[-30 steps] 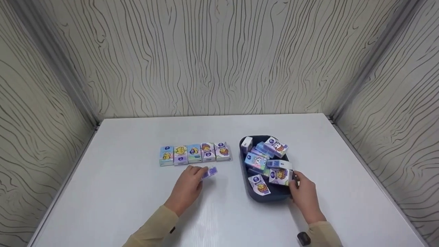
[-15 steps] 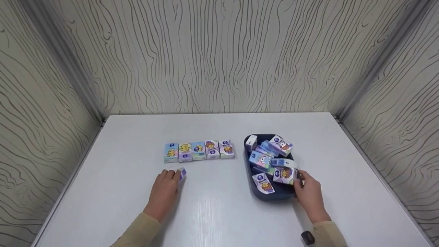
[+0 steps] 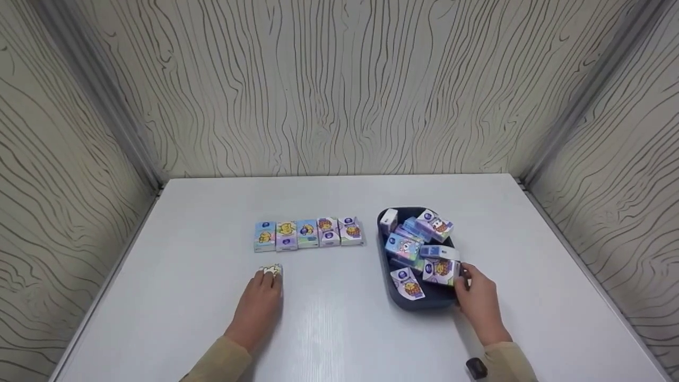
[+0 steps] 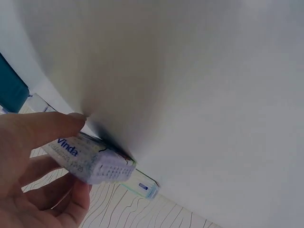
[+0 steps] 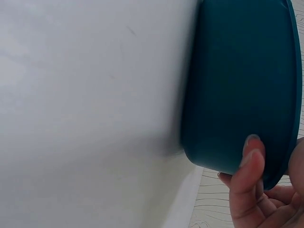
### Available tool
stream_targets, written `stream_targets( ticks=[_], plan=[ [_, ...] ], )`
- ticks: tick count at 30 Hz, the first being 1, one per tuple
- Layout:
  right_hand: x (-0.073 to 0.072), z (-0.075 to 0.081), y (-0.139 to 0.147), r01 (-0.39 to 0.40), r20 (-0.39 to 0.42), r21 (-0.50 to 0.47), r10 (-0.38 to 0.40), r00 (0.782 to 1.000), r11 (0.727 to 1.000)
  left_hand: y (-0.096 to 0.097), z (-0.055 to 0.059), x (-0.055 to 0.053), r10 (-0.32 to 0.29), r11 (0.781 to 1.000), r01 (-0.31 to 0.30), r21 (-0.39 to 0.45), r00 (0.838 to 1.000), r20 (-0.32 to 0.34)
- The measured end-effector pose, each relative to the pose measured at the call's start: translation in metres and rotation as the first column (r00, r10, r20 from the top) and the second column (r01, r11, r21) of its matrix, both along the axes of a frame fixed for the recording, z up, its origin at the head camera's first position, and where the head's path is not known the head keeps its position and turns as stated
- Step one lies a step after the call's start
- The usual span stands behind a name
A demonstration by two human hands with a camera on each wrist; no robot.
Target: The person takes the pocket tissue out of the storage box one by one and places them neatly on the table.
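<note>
My left hand pinches a small tissue pack between thumb and fingers, in front of the left end of a row of packs. The word "Vinda" shows on its side in the left wrist view; from the head view only its patterned far end shows past the fingertips. Whether it touches the table cannot be told. On the right, a dark blue-green plastic basket holds several loose tissue packs. My right hand grips the basket's near right rim, fingers against the outer wall and thumb at the inside.
Several tissue packs lie side by side in a row on the white table, left of the basket. Panels with a wood-grain pattern enclose the table at the back and both sides.
My left hand has moved left with the tissue pack, then turned it so a patterned face points up. My right hand stays on the basket rim. The head view has shifted slightly.
</note>
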State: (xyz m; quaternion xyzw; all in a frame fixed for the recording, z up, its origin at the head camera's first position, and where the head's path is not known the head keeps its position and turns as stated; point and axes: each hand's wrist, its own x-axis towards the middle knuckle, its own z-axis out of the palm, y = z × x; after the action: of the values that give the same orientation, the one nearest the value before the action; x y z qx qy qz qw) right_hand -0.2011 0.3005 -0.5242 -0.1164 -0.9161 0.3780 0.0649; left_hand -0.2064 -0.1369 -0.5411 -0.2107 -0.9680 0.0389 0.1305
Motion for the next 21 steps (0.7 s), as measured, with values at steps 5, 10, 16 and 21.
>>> stream_targets(
  ticks=[5, 10, 16, 21],
  plan=[
    [0.0, 0.0, 0.0, -0.005, 0.012, 0.0, 0.005, 1.0, 1.0, -0.002, -0.004, -0.004, 0.021, 1.0, -0.021, 0.011, 1.0, -0.003],
    [0.0, -0.001, 0.0, -0.01, 0.016, -0.004, 0.01, 1.0, 1.0, -0.006, -0.008, -0.009, 0.041, 0.999, -0.041, 0.03, 0.999, -0.006],
    [0.0, 0.0, 0.0, -0.011, 0.001, -0.008, 0.011, 1.0, 1.0, -0.007, -0.009, -0.015, 0.089, 0.996, -0.09, 0.025, 0.995, 0.036],
    [0.0, -0.001, 0.001, -0.007, -0.012, -0.012, 0.007, 1.0, 1.0, -0.008, -0.009, -0.022, 0.105, 0.994, -0.106, 0.021, 0.994, 0.023]
  ],
)
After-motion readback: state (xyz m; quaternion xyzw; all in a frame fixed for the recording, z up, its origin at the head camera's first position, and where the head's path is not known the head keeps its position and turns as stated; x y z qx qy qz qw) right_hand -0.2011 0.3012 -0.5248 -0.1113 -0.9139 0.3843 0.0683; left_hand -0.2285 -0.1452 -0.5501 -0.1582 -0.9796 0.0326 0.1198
